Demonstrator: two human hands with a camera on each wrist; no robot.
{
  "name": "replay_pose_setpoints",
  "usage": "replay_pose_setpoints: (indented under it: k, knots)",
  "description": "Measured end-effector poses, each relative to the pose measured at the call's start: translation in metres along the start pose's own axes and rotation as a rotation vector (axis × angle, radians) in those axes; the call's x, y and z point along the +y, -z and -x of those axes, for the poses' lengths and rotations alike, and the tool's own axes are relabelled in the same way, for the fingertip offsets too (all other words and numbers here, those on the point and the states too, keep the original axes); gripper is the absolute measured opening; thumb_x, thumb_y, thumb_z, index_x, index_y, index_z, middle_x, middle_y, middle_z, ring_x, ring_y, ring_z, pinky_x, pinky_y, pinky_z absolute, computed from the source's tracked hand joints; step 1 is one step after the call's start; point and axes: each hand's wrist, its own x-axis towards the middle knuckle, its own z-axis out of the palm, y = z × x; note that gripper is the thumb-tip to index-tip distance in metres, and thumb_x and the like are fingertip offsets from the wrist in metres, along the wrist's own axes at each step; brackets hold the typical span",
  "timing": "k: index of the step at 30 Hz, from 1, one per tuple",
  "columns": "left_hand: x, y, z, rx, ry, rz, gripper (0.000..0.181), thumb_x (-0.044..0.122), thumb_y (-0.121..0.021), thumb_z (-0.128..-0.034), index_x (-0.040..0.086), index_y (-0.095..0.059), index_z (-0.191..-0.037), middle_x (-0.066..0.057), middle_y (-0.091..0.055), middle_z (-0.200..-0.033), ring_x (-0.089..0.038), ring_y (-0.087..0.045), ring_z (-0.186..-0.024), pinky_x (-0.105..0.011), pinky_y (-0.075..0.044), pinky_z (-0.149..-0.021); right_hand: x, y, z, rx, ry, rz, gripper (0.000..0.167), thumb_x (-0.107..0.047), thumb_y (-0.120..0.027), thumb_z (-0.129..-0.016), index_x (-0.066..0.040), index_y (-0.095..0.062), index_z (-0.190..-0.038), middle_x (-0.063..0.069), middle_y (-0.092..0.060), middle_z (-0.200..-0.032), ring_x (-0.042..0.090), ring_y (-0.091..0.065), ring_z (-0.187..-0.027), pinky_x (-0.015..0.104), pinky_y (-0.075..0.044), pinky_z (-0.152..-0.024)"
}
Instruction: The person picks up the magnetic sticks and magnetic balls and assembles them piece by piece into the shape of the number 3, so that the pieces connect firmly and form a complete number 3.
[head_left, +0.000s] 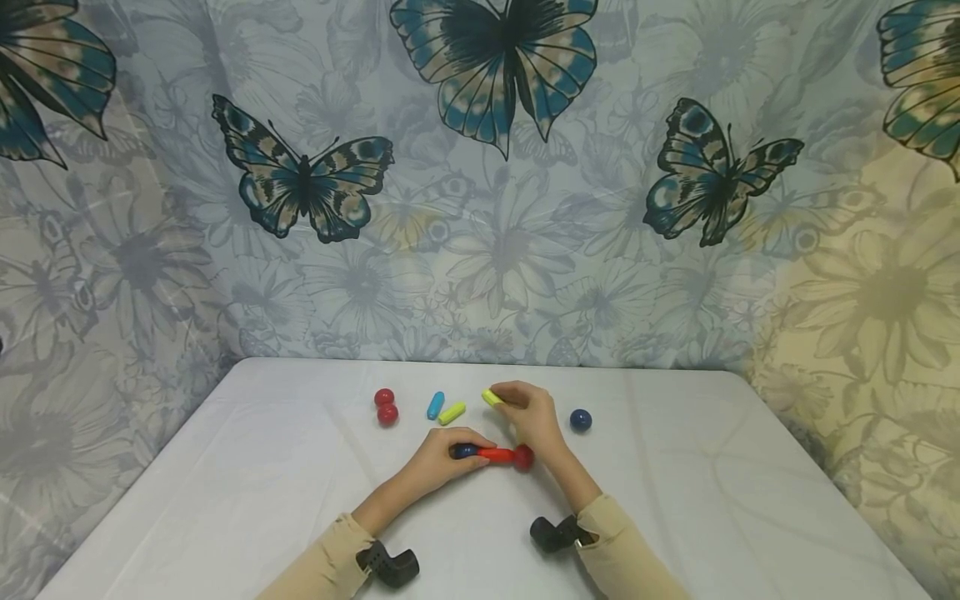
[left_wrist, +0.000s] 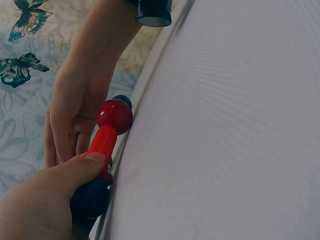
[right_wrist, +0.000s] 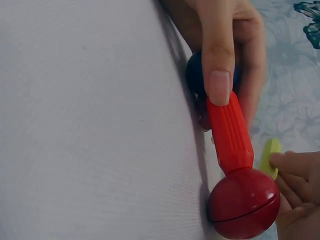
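Observation:
My left hand (head_left: 438, 460) grips a joined piece by its left end. That piece has a dark blue ball (left_wrist: 91, 199), a ribbed red stick (right_wrist: 231, 132) and a glossy red ball (right_wrist: 245, 204) in a row. In the right wrist view the left thumb presses where the blue ball meets the stick. A dark part beyond the blue ball is mostly hidden by the fingers. Just behind the red ball, my right hand (head_left: 534, 421) pinches a yellow-green stick (head_left: 491, 397) between thumb and fingers, apart from the joined piece.
Beyond the left hand lie a blue stick (head_left: 436, 406) and another yellow-green stick (head_left: 452, 413). Two red balls (head_left: 386, 414) sit together farther left. A dark blue ball (head_left: 581, 420) rests right of the right hand. The white table (head_left: 225, 500) ends at a butterfly-patterned cloth (head_left: 510, 275).

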Motion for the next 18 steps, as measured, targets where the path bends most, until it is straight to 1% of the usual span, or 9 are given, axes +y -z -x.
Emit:
replay_pose_setpoints:
  k: [4,9,18]
  knots:
    - [0.001,0.000,0.000,0.001,0.007,0.007,0.021,0.025,-0.074,-0.0872,0.024,-0.074,-0.108,0.008,-0.075,-0.104,-0.008,-0.066,-0.103,-0.024,-0.051,-0.094,0.002,0.003,-0.004,0.032,-0.021,-0.059,0.028,-0.004,-0.073,-0.084,-0.011,-0.072,-0.111,0.008,-0.073,-0.115,0.023,-0.067,-0.113,0.033,-0.054,-0.096]
    - [0.001,0.000,0.000,0.003,0.004,0.012,0.021,0.025,-0.073,-0.0876,0.023,-0.074,-0.108,0.007,-0.075,-0.105,-0.010,-0.066,-0.104,-0.024,-0.051,-0.095,0.004,0.006,-0.009,0.080,-0.028,-0.129,0.028,-0.002,-0.072,-0.084,-0.006,-0.071,-0.112,0.011,-0.072,-0.116,0.024,-0.067,-0.114,0.030,-0.054,-0.095]
    - [0.001,0.000,0.000,-0.003,0.016,-0.002,0.022,0.024,-0.073,-0.0874,0.023,-0.074,-0.109,0.008,-0.075,-0.106,-0.008,-0.066,-0.105,-0.024,-0.051,-0.095,0.004,0.010,-0.014,0.183,-0.058,-0.195,0.031,0.001,-0.071,-0.085,0.000,-0.068,-0.115,0.018,-0.069,-0.120,0.029,-0.066,-0.115,0.024,-0.054,-0.092]
